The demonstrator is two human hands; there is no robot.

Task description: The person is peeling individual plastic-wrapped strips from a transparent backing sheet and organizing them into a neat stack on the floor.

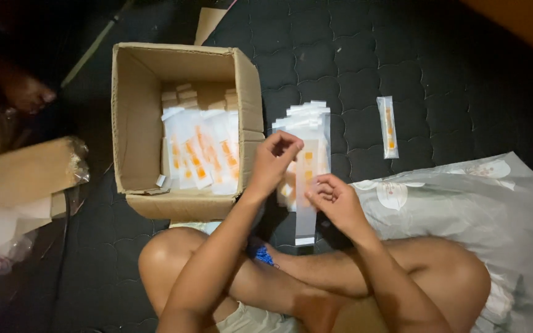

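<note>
My left hand (274, 161) pinches the upper part of a long clear plastic packet (306, 185) with small orange pieces inside. Lower down on the same packet, my right hand (336, 202) grips its side. The packet hangs upright above a stack of similar clear packets (306, 123) lying on the dark quilted mattress (353, 74). Left of my hands, an open cardboard box (132, 111) holds several filled packets with orange pieces.
A single packet (388, 126) lies apart to the right on the mattress. A patterned grey cloth (464, 197) covers the lower right. My crossed legs fill the foreground. At the left are a brown cardboard piece wrapped in plastic (29, 169) and another person's foot (23, 92).
</note>
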